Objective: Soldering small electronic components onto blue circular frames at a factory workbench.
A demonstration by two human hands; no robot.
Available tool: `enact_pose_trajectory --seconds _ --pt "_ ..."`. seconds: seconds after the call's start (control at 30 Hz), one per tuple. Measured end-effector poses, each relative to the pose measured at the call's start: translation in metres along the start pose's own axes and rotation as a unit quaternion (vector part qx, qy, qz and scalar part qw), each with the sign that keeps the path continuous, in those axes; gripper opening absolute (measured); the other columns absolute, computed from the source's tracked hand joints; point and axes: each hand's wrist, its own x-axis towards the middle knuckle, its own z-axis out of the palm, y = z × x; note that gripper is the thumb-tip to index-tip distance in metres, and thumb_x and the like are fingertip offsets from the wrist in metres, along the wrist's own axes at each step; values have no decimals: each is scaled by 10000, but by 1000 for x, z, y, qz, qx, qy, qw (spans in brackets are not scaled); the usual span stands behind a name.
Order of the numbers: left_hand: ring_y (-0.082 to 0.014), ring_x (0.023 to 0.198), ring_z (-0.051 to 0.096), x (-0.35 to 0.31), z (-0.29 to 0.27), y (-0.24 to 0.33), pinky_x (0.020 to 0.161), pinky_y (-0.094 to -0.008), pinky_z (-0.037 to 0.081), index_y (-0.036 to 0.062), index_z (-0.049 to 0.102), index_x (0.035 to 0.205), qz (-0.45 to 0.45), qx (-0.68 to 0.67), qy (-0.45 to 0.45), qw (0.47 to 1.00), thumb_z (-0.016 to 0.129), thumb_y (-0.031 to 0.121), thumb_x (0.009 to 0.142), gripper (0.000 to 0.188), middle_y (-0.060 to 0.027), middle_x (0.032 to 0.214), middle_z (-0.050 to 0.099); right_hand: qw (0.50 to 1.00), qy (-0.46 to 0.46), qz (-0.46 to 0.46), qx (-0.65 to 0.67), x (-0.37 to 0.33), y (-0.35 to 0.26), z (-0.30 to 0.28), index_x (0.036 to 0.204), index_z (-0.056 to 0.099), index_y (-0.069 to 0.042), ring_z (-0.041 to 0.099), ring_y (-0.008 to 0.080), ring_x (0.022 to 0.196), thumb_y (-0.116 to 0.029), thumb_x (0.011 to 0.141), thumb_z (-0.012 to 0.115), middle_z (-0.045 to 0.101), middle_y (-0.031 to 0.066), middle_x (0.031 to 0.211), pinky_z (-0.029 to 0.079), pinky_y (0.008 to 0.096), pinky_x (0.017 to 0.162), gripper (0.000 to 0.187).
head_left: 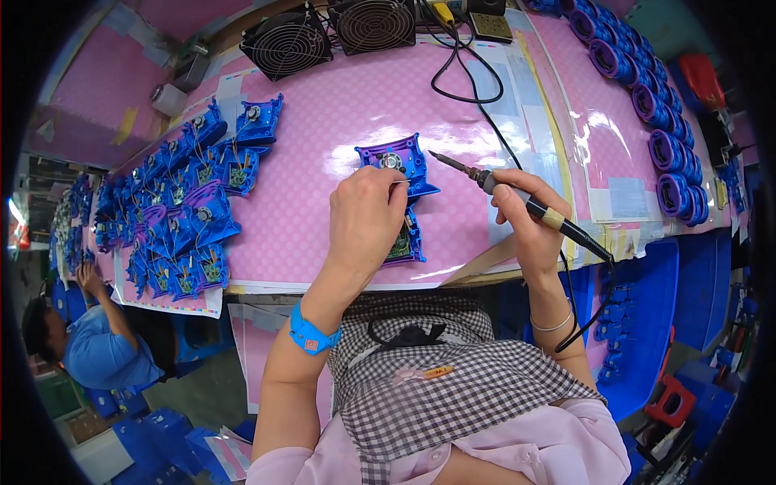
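Note:
My left hand [365, 212] is closed in a pinch over a blue and purple plastic housing [417, 165] on the table. What its fingertips hold is too small to make out, though a thin pale strand shows by them. A round speaker [391, 162] sits inside that housing. Just nearer to me, partly hidden by the left hand, is a second blue housing part [414, 236] with a green circuit board. My right hand [529, 214] grips a soldering iron [574, 234] around its handle. The iron's tip points left, just right of the housing and apart from it.
Many similar blue housings [174, 198] crowd the left of the table. Two black fans [288, 44] and a soldering stand [491, 27] are at the back. Rows of blue-purple rings [669, 149] line the right. Below stands a blue bin [659, 323]. Another person [105, 339] works at far left.

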Motion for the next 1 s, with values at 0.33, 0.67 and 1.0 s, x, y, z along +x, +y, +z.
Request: enact_pose_trajectory --seconds 0.33,0.67,1.0 --pt "-229 700 639 -5 -19 -12 640 -345 480 10 706 866 -51 -166 101 980 678 90 804 105 -118 794 677 999 -4 -36 -5 0 4 -5 982 671 48 576 109 618 -38 850 637 642 88 788 441 221 562 161" --pt "-64 720 550 -16 -14 -29 616 -196 435 -25 654 904 -120 -172 117 971 741 36 783 161 -25 819 658 999 -17 -35 -1 -1 1 2 974 672 48 578 104 623 -38 840 642 640 80 775 446 218 561 162" --pt "-60 526 482 -12 -15 -12 491 -231 376 25 735 895 -75 -113 85 987 711 55 773 127 -55 789 693 997 -78 -24 -15 -5 4 13 966 684 35 584 89 619 -45 838 651 654 80 768 452 205 549 154"
